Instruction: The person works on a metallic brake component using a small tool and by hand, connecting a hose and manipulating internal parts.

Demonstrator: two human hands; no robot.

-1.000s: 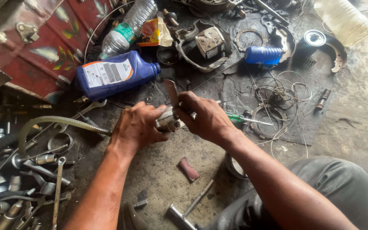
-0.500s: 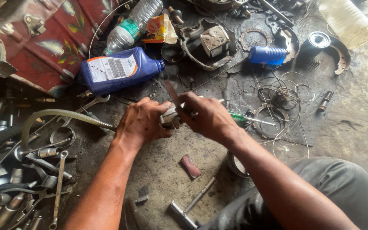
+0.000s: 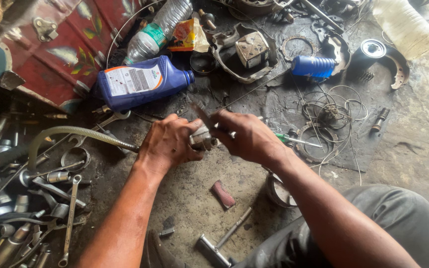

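One small metal part (image 3: 203,140) sits pinched between left hand (image 3: 167,145) and right hand (image 3: 247,136) fingers.

both hands (image 3: 209,139) meet, fingers (image 3: 187,130) curled tight.

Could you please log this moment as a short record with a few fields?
Setting: grimy floor strewn with parts
Left hand: grips small metal part
Right hand: on the same part, holding a thin blade-like tool
Behind hands: blue oil jug, lying down
Left side: spanners
Near knee: T-handle tool
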